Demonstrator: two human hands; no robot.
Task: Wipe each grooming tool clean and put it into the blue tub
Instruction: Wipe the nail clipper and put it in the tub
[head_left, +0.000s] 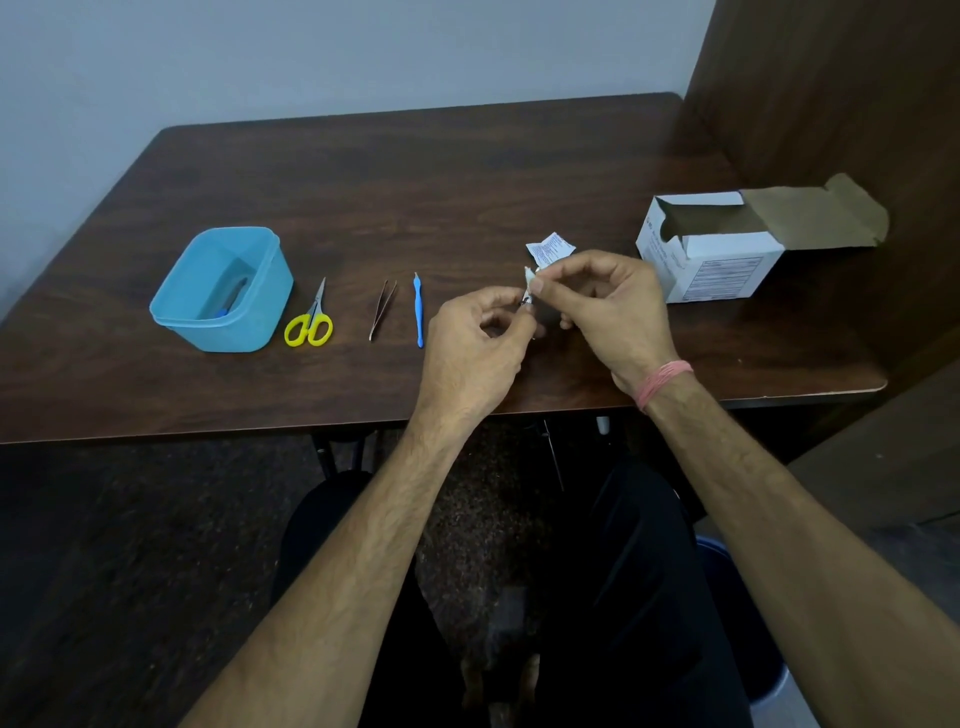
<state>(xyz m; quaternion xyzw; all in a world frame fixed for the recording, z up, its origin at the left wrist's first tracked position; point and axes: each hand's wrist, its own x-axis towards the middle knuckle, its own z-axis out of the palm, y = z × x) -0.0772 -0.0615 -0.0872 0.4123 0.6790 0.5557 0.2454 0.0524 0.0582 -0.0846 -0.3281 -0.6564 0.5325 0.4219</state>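
Risk: small metal tool slipping mid-wipe.
Blue plastic tub (267, 291) far left on dark wood surface (467, 171), w/ yellow-handled scissors (310, 325), tweezers (382, 309), blue stick tool (418, 310) waiting beside it. Left hand (475, 345) pinches tiny tool (527, 301); right hand (605, 306) pinches white wipe (531, 275) on it. Hard rub could flick tool off surface edge.

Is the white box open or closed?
Open. The white box lies on its side on the table, its brown flap folded back and the dark inside showing.
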